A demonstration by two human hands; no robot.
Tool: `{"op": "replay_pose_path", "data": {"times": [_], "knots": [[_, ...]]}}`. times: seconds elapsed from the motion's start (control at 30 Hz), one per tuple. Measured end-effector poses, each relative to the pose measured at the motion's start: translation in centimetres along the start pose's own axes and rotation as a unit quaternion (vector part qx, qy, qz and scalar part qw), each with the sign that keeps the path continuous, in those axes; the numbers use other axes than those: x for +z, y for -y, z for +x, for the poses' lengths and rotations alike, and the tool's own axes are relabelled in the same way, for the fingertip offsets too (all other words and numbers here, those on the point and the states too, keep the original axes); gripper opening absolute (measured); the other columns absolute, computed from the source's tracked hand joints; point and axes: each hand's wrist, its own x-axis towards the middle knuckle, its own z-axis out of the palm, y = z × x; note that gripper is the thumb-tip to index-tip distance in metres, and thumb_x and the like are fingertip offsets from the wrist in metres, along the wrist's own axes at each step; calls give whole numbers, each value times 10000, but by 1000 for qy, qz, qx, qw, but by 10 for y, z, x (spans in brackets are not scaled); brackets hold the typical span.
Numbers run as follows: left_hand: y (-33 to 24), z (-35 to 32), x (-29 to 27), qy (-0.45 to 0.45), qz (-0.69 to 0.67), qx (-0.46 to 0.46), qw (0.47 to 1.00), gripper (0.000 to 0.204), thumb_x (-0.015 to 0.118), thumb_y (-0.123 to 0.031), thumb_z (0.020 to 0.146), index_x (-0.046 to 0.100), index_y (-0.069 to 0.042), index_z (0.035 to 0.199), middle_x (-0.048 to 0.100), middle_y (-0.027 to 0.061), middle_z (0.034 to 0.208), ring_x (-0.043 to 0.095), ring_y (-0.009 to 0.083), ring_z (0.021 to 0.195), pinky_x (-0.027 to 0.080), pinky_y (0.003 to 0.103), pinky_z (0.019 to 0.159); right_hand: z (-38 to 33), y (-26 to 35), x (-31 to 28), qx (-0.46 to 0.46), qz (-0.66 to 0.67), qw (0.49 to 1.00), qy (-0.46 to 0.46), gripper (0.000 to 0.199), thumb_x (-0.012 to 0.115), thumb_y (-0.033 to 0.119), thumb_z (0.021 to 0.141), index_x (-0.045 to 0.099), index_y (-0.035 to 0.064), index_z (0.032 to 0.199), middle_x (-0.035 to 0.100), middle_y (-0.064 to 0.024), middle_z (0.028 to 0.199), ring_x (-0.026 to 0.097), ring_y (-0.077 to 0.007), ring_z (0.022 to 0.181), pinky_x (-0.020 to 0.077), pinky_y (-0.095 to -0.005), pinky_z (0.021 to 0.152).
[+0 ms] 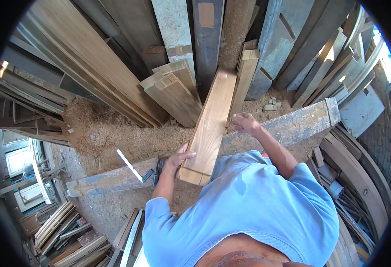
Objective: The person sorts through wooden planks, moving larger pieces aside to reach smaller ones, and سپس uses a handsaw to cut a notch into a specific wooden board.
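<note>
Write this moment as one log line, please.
left hand: grips plank | right hand: free beside plank | plank: across beam

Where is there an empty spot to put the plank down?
The sawdust-covered floor is bare between the long grey beam and the leaning boards. Behind the light brown plank, held by the left hand, short stacked boards crowd it. The right hand hovers free.

1. No packages, labels, signs or screens show anywhere in this view (only bare timber, sawdust and stacked boards fill it).
</note>
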Motion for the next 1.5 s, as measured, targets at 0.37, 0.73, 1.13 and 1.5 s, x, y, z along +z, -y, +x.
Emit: {"op": "replay_pose_path", "data": {"times": [0.37,0.73,1.13,1.5], "knots": [[-20,-49,1,41,100,69,992,1011,840,-247,744,288,38,1542,510,130,1454,501,208,1323,372,372,1139,-33,62,58,-124,309,931,148,462,707,227,952,535,56,1345,648,-88,1265,652,-270,1139,562,-470,956],[-42,38,35,-102,158,160,969,685,831,-164,806,491,55,1359,632,125,1269,597,203,1167,469,347,1038,-68,67,52,-287,173,917,215,501,735,165,927,512,10,1347,636,-95,1260,630,-183,1121,537,-382,965],[-83,65,38,-155,112,283,940,761,480,-638,997,519,18,1380,637,129,1274,601,212,1138,467,356,1007,-143,95,84,-381,-148,898,165,394,579,190,1027,560,-101,1291,679,-163,1156,615,-178,1068,507,-347,952],[-109,26,90,204,-145,201,947,508,586,-557,947,554,-57,1037,564,53,684,611,172,633,499,293,580,-160,99,68,-372,-121,904,175,340,540,119,1035,574,-100,1293,701,-160,1135,684,-209,995,555,-346,909]]}}
